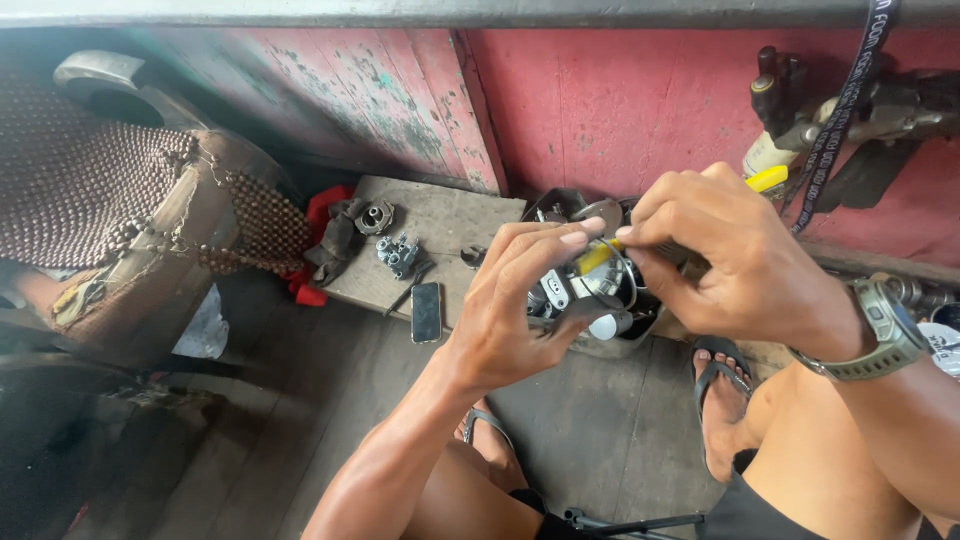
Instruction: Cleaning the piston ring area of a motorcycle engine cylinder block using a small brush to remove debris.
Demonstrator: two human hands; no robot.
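Fingers of both hands pinch a slim yellow-handled tool over metal parts.

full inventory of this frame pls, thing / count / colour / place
yellow-handled tool: 1, yellow, pinched between both hands
small metal part: 1, silver, gripped in the left hand
tin of parts: 1, grey, on the floor behind the hands
wooden board: 1, grey-brown, on the floor by the wall
phone: 1, black, on the board's near edge
metal assembly: 1, silver, mid board
round metal part: 1, grey, board's far left
red cloth: 1, red, left of the board
beaded seat cover: 1, brown, far left
wall: 1, red, peeling, behind
strap: 1, black, hanging top right
sandals: 2, black, on the feet
watch: 1, olive, right wrist
left hand: 1
right hand: 1
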